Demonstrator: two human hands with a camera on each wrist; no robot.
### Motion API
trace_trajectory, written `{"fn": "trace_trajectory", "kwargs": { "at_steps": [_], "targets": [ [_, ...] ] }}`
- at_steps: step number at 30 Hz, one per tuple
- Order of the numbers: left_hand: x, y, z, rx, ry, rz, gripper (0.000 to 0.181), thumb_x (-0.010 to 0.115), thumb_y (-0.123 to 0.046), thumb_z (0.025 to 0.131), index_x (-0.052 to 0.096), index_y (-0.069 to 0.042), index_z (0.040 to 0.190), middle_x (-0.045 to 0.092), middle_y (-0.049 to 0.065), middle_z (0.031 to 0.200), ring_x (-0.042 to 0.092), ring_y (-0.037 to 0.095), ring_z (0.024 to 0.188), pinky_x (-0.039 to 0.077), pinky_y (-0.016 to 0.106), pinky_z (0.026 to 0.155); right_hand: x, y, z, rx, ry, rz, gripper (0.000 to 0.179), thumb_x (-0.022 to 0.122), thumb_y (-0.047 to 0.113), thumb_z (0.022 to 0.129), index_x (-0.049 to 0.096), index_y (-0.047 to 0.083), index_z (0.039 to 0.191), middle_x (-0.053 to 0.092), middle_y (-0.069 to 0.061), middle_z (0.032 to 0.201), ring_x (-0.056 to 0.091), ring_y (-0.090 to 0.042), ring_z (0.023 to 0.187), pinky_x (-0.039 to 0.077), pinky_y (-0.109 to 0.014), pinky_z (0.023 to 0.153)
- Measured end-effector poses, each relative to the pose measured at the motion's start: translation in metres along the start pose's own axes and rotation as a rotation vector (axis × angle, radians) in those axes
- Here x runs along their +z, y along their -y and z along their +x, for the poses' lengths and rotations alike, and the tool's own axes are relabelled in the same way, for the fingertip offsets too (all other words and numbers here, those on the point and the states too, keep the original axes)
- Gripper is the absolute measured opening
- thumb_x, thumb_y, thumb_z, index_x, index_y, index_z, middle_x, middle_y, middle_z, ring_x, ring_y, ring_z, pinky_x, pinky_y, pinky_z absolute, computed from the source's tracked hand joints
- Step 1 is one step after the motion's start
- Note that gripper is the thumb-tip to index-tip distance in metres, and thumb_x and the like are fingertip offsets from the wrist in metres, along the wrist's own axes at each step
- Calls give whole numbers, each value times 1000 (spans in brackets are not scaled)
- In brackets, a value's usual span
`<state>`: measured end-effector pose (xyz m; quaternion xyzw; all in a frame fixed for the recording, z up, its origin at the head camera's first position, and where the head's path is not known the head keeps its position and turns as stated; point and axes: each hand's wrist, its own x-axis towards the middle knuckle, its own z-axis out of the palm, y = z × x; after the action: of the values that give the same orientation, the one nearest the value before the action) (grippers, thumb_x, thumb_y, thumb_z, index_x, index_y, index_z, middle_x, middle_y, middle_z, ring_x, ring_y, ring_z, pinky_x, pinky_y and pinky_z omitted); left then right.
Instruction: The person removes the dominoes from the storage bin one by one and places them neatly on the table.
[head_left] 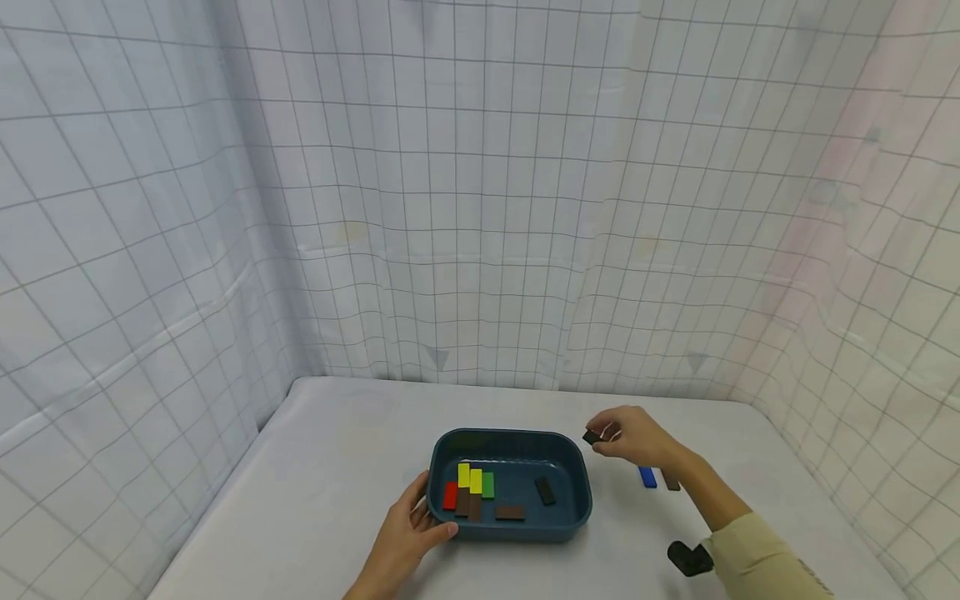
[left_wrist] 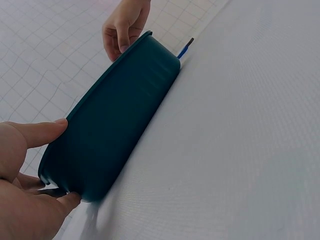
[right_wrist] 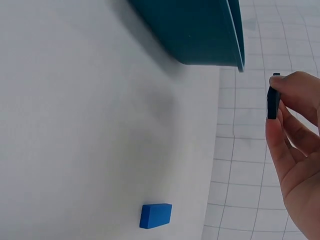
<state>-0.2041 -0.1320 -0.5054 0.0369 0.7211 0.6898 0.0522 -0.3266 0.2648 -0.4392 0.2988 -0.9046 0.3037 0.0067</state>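
A dark teal plastic tub (head_left: 517,533) stands on the white table. My left hand (head_left: 405,529) grips its left end, thumb on the rim and fingers round the side; the left wrist view shows the same hold. Between thumb and fingers my right hand (head_left: 633,437) pinches a small black block (right_wrist: 273,97), raised just beyond the tub's right rim. Inside the tub lie a red block (head_left: 450,496), yellow blocks (head_left: 464,475), a green block (head_left: 488,485), several brown blocks (head_left: 511,512) and another black block (head_left: 545,491).
Right of the tub, a blue block (head_left: 647,477) and a brown block (head_left: 672,481) lie on the table (head_left: 330,467), below the right forearm. A black object (head_left: 688,558) shows beside the right sleeve. White gridded curtains (head_left: 480,208) enclose the back and sides.
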Motion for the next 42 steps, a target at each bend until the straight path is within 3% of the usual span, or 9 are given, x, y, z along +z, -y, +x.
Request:
{"fn": "trace_trajectory", "kwargs": {
  "at_steps": [22,42],
  "targets": [
    [0,1,1,5,-8,2,97,83,-10,89,17,13,158,22,37,161,32,50,145,38,48,111,-10,-43,-42,241,-80,57,31,79,13,89,73,0,117,70,-3,104,66,-20,92,60,-29,73],
    [0,0,2,-12,-5,21,101,84,-12,88,16,12,159,21,37,162,32,50,145,40,48,110,-18,-93,-105,435,-205,52,36,80,18,91,71,-4,118,70,-7,104,68,-28,97,58,-33,74]
  ]
}}
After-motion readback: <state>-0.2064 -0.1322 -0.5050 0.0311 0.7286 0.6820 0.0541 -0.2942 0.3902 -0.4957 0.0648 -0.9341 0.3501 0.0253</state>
